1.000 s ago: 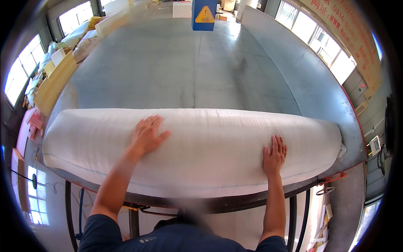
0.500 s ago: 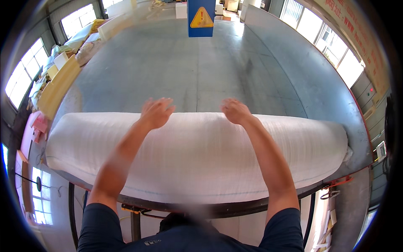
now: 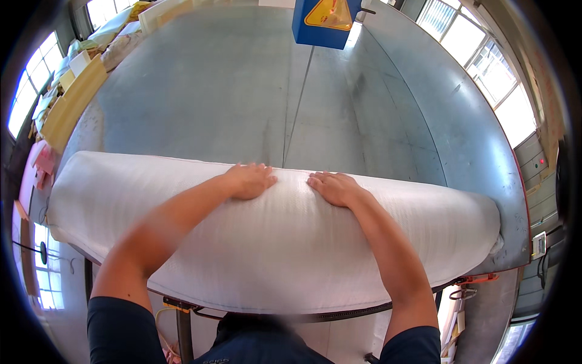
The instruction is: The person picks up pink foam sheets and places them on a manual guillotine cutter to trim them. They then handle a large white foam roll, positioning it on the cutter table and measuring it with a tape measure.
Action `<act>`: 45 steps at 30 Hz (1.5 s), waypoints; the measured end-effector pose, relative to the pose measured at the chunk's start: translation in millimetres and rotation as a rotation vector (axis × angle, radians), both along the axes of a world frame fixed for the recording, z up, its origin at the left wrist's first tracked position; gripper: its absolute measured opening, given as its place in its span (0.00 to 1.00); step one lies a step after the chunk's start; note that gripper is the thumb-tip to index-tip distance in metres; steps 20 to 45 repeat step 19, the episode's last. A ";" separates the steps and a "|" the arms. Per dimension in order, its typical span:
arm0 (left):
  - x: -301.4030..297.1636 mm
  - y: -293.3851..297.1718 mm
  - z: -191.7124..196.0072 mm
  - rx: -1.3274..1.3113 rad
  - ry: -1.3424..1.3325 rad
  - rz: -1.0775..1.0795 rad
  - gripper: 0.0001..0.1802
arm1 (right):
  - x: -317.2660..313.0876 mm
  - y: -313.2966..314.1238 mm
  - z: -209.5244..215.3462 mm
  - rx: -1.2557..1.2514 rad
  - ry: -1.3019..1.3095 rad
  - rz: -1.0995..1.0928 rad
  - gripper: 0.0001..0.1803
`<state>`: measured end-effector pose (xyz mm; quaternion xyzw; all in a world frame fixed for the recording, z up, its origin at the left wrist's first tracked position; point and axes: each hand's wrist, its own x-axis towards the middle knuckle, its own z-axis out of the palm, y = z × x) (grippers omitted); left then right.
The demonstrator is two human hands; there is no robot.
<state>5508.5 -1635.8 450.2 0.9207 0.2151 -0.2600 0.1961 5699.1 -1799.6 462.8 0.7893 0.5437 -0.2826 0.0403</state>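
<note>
A long, thick roll wrapped in white woven sheeting lies crosswise along the near edge of a wide grey metal table. My left hand rests on top of the roll near its middle, palm down, fingers stretched out toward the right. Just right of it, my right hand lies flat on the same upper surface, fingers pointing left. A short gap separates the two hands, and neither one grasps anything. The underside of the roll is hidden.
Over the far table hangs a blue box with a yellow warning triangle. Yellow foam slabs and stacked packages line the left side. A raised metal side panel runs along the right. Beneath the near edge, table legs show.
Both hands have come down onto the roll from a raised, blurred position and sit closer together. The view has tilted, shifting the blue box right and up.
</note>
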 end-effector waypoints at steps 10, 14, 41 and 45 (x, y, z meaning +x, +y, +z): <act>-4.6 3.3 -11.3 0.004 -0.045 0.039 0.33 | -2.0 6.6 1.8 -0.046 0.030 -0.021 0.30; -6.9 3.9 -15.6 0.019 -0.059 0.044 0.34 | -3.1 7.7 2.0 -0.069 0.061 -0.049 0.31; -4.4 2.6 -3.3 -0.024 0.008 0.033 0.35 | -1.1 8.9 0.7 -0.078 0.063 -0.035 0.31; -4.4 2.6 -3.3 -0.024 0.008 0.033 0.35 | -1.1 8.9 0.7 -0.078 0.063 -0.035 0.31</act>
